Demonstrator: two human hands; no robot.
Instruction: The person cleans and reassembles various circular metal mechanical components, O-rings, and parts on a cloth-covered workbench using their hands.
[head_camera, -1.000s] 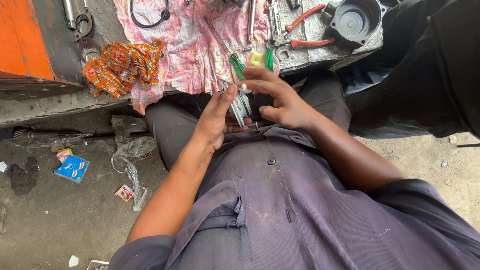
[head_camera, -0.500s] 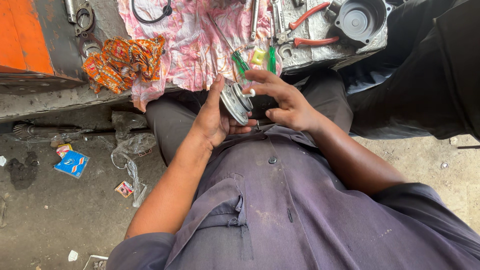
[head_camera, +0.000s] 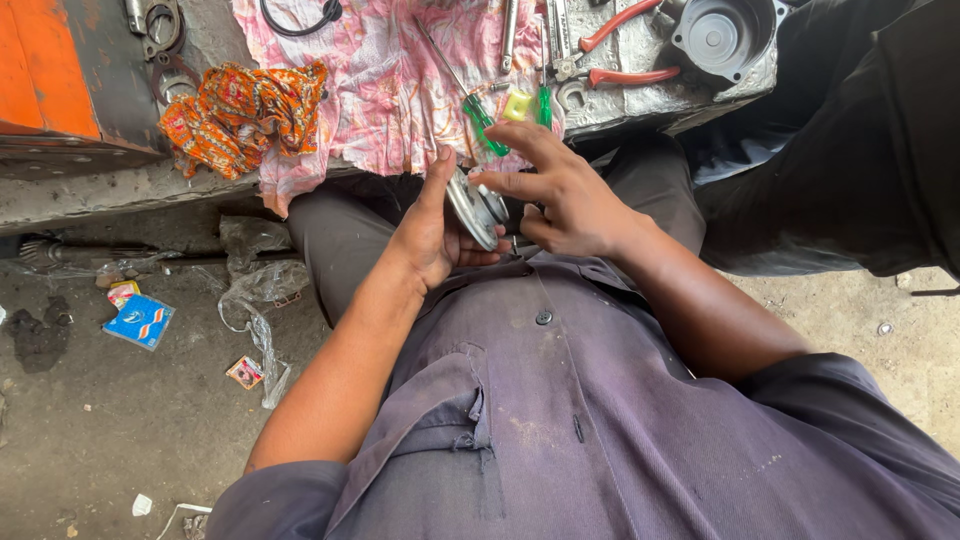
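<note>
A round grey metal disc part (head_camera: 478, 208) stands on edge against the palm of my left hand (head_camera: 432, 228), which cups it just in front of my grey shirt. My right hand (head_camera: 560, 192) is at the disc's right face, with fingertips touching its upper edge. Both hands hover over my lap, just below the edge of a workbench (head_camera: 100, 195). A green-handled screwdriver (head_camera: 484, 122) lies on a pink floral cloth (head_camera: 400, 80) right above my hands.
On the bench lie an orange patterned rag (head_camera: 240, 110), red-handled pliers (head_camera: 620, 45), a wrench, a second green screwdriver (head_camera: 543, 103) and a round black housing (head_camera: 715, 35). Another person's dark trousers (head_camera: 850, 160) stand at right. Plastic scraps and small wrappers (head_camera: 140, 320) litter the dirt floor.
The disc was flat between my palms a second ago; it has since been turned up on edge in my left hand. My right hand has shifted to its right side.
</note>
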